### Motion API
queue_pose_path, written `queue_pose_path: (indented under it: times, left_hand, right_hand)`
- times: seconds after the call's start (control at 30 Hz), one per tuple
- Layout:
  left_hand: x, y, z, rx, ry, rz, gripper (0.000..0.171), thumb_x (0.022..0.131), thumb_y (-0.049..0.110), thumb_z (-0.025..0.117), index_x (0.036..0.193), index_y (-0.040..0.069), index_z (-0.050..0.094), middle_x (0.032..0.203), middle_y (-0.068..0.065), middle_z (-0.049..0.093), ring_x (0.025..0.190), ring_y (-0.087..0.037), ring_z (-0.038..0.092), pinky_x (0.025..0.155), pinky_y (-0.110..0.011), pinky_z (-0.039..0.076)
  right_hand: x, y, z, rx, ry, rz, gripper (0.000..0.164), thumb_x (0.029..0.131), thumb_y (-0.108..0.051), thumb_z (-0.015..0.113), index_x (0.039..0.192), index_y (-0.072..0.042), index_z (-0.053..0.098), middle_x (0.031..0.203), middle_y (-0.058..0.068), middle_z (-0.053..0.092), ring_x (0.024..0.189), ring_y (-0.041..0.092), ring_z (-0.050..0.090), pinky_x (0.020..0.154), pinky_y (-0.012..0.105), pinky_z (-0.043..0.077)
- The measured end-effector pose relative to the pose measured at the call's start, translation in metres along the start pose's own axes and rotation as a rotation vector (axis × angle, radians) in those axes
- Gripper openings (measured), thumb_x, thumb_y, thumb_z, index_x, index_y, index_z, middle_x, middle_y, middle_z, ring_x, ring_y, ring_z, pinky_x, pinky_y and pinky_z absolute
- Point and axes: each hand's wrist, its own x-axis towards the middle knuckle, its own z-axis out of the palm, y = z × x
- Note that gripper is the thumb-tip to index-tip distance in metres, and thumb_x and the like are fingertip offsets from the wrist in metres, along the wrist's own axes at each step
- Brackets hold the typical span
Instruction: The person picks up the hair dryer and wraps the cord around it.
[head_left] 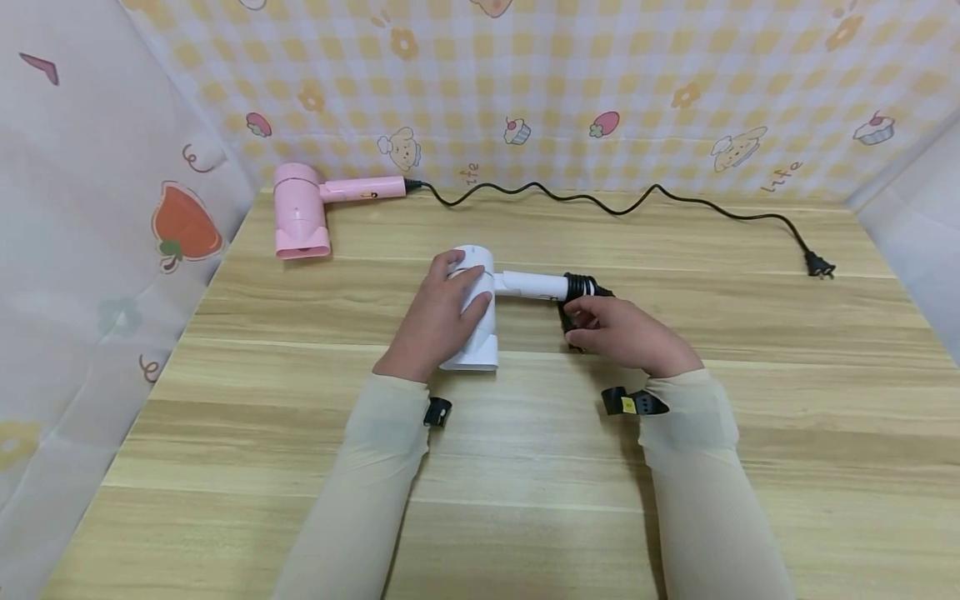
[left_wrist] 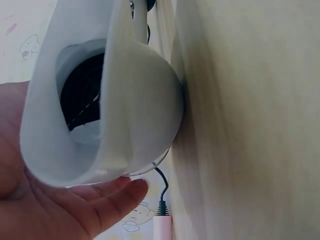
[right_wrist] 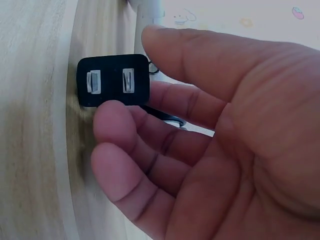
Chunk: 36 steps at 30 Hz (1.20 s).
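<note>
Lying at 10 o'clock, the pink hair dryer is set apart from the working position. At centre, the left hand grasps the white hair dryer by its barrel, fingers curved over it, presumably for stability. The handle points to 3 o'clock; its coiled cord likely keeps the unit compact. At the near plug, the right hand has bent fingers; whether they pinch it cannot be told. At 2 o'clock, the far plug terminates the wavy cord, apparently extended to prevent tangling.
</note>
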Motion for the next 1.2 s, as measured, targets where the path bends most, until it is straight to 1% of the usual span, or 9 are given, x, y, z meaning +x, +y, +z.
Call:
queue_pose_path:
  times: [0.2, 0.37, 0.63, 0.8, 0.93, 1.03, 1.1, 1.2]
  left_hand:
    - [-0.001, 0.001, -0.002, 0.015, -0.03, -0.033, 0.053, 0.089, 0.036, 0.056, 0.137, 0.017, 0.045, 0.147, -0.003, 0.023, 0.124, -0.025, 0.038, 0.102, -0.037, 0.032]
    - [-0.002, 0.002, -0.003, 0.019, -0.044, -0.034, 0.054, 0.088, 0.037, 0.057, 0.138, 0.018, 0.044, 0.148, -0.002, 0.022, 0.124, -0.026, 0.038, 0.101, -0.037, 0.034]
    - [-0.002, 0.0, -0.004, 0.003, -0.037, 0.0, 0.05, 0.087, 0.035, 0.059, 0.133, 0.017, 0.049, 0.146, -0.006, 0.025, 0.124, -0.028, 0.038, 0.099, -0.038, 0.035]
    - [-0.003, -0.003, -0.007, -0.035, 0.002, 0.026, 0.048, 0.089, 0.037, 0.056, 0.13, 0.014, 0.052, 0.142, -0.008, 0.031, 0.125, -0.025, 0.036, 0.1, -0.038, 0.033]
    - [-0.004, -0.008, -0.013, -0.095, 0.043, 0.018, 0.046, 0.089, 0.038, 0.056, 0.128, 0.014, 0.054, 0.139, -0.007, 0.035, 0.124, -0.023, 0.038, 0.1, -0.037, 0.034]
    - [-0.004, -0.013, -0.02, -0.131, 0.058, -0.007, 0.046, 0.089, 0.039, 0.056, 0.128, 0.016, 0.053, 0.139, -0.006, 0.035, 0.123, -0.024, 0.039, 0.1, -0.04, 0.034]
    - [-0.003, -0.02, -0.026, -0.123, 0.067, -0.028, 0.045, 0.089, 0.038, 0.056, 0.127, 0.016, 0.053, 0.139, -0.006, 0.035, 0.123, -0.025, 0.039, 0.1, -0.041, 0.034]
    - [0.002, -0.034, -0.041, -0.083, 0.092, -0.057, 0.044, 0.088, 0.036, 0.057, 0.127, 0.014, 0.054, 0.139, -0.008, 0.035, 0.124, -0.026, 0.038, 0.1, -0.043, 0.033]
  right_hand:
    - [-0.002, -0.001, -0.002, 0.016, -0.002, 0.022, 0.041, 0.09, -0.029, 0.057, 0.125, -0.008, 0.052, 0.106, 0.007, 0.059, 0.093, 0.021, 0.056, 0.078, 0.037, 0.044]
    - [-0.006, -0.003, -0.006, 0.038, 0.008, 0.04, 0.037, 0.091, -0.035, 0.053, 0.12, -0.011, 0.055, 0.105, 0.006, 0.059, 0.086, 0.02, 0.057, 0.074, 0.035, 0.045]
    - [-0.009, -0.003, -0.009, 0.071, 0.011, 0.048, 0.036, 0.091, -0.039, 0.051, 0.117, -0.014, 0.056, 0.106, 0.005, 0.058, 0.086, 0.02, 0.056, 0.074, 0.035, 0.044]
    - [-0.01, -0.002, -0.011, 0.09, 0.019, 0.041, 0.037, 0.091, -0.039, 0.051, 0.118, -0.014, 0.056, 0.106, 0.005, 0.058, 0.089, 0.021, 0.056, 0.077, 0.036, 0.043]
    - [-0.011, -0.002, -0.012, 0.11, 0.031, 0.029, 0.037, 0.091, -0.039, 0.051, 0.118, -0.014, 0.056, 0.106, 0.005, 0.058, 0.09, 0.021, 0.056, 0.077, 0.037, 0.044]
    - [-0.011, -0.004, -0.012, 0.102, 0.056, 0.019, 0.037, 0.091, -0.04, 0.052, 0.118, -0.015, 0.056, 0.104, 0.004, 0.058, 0.087, 0.021, 0.055, 0.074, 0.036, 0.043]
    - [-0.01, -0.007, -0.012, 0.073, 0.07, -0.002, 0.036, 0.091, -0.039, 0.052, 0.117, -0.014, 0.056, 0.1, 0.003, 0.059, 0.082, 0.02, 0.055, 0.071, 0.035, 0.043]
    - [-0.004, -0.017, -0.017, -0.021, 0.105, -0.061, 0.032, 0.091, -0.035, 0.053, 0.113, -0.013, 0.058, 0.091, 0.003, 0.06, 0.072, 0.019, 0.053, 0.065, 0.034, 0.043]
